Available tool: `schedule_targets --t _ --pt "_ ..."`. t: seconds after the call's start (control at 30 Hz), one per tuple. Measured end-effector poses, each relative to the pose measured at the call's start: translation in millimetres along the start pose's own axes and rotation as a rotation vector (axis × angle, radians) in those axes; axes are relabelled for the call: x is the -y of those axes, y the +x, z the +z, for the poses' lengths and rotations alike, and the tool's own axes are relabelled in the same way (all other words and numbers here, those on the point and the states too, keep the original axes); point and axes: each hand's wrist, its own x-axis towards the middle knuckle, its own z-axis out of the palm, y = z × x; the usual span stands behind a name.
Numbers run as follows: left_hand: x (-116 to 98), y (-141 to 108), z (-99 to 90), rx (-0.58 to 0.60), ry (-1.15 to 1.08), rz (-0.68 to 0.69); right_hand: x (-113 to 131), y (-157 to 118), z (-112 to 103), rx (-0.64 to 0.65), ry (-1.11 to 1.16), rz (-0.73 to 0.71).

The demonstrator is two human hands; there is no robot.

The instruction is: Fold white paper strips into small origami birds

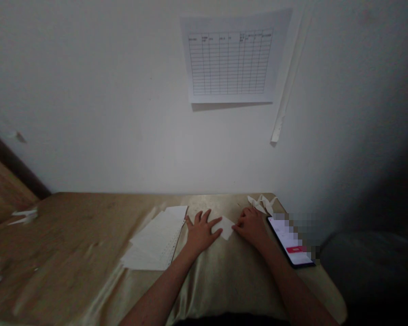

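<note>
A small piece of white paper lies on the cloth-covered table between my two hands. My left hand rests with its fingers spread, thumb and index finger at the paper's left side. Curled together, the fingers of my right hand pinch the paper's right corner; the exact contact is hard to see. Left of my left hand is a stack of loose white sheets, with punched holes along the right edge. Folded white paper strips sit just beyond my right hand.
To the right a smartphone lies with its screen lit. A tan cloth covers the table, with white paper scraps at far left. A printed table sheet and a paper strip hang on the wall behind.
</note>
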Motion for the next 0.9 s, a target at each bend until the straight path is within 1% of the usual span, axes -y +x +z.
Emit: schedule_targets --t 0.13,0.27,0.4,0.6,0.9 --pt "2.2 -1.7 -0.8 0.03 -0.014 0.049 -6.5 0.2 7.8 0.005 0.041 0.014" --pt "2.7 -2.2 -0.8 0.045 -0.021 0.062 -11.9 1.4 14.7 -0.02 0.121 0.007" --pt "1.5 -1.5 -2.4 0.034 -0.054 0.078 -13.9 2.2 17.4 -0.02 0.19 0.009" --pt "-1.5 -3.4 -7.4 0.008 -0.127 0.163 -12.6 1.6 17.7 -0.011 0.221 -0.019" --pt "-10.3 -6.8 -10.8 0.004 -0.15 0.115 -17.3 3.5 22.8 -0.02 0.279 -0.048"
